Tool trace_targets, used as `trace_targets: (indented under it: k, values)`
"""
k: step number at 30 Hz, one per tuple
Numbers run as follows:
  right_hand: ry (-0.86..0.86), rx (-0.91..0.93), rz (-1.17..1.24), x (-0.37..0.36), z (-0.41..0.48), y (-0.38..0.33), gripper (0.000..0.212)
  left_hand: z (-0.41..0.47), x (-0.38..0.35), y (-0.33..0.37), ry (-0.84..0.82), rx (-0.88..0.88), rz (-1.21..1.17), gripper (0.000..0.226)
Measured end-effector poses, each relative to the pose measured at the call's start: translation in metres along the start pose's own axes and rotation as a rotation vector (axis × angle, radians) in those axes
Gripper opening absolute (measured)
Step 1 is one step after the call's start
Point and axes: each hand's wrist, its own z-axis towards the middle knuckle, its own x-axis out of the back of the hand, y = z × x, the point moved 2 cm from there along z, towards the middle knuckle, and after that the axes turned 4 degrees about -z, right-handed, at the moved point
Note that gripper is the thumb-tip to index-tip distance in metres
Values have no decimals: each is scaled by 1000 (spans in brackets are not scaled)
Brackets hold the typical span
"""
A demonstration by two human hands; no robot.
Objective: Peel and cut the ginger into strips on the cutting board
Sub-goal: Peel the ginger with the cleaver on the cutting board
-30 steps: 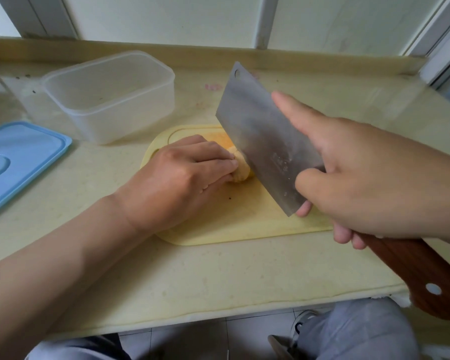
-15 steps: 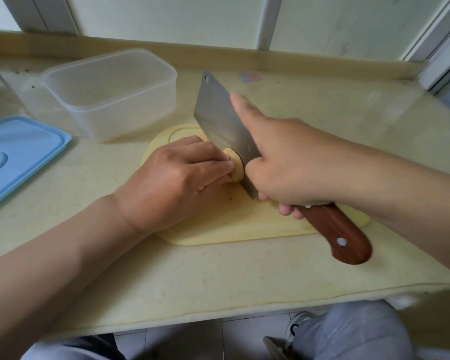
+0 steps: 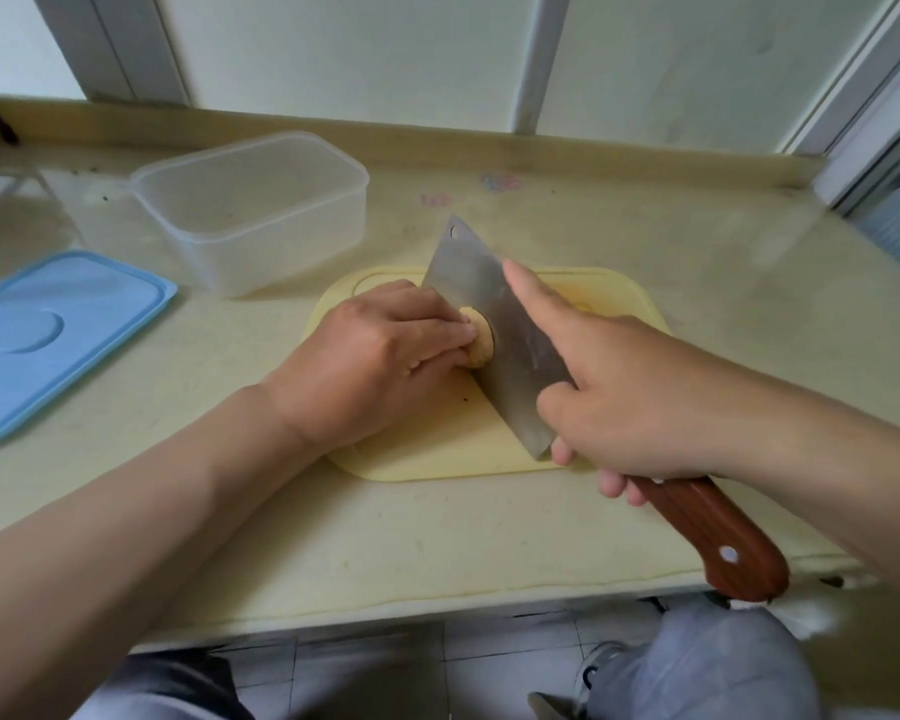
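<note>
while the counter (image 3: 437,537) carries a clear tub (image 3: 281,252) and blue lid (image 3: 48,340), the cutting board (image 3: 437,439) lies right of them. the right hand (image 3: 640,402) grips the cleaver (image 3: 489,314), and the left hand (image 3: 375,356) holds the ginger (image 3: 481,337) on the board, against its blade

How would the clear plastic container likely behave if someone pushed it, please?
The clear container looks thin-walled with nothing visible inside, so probably light. Being low and wide, it would likely slide on the smooth counter rather than tip. Its walls may flex.
</note>
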Motion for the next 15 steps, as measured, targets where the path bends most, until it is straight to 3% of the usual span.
trace_targets:
  k: [15]
  values:
    - [310, 88, 173, 31, 2, 4, 96, 1, -4, -2, -31, -64, -14, 10]
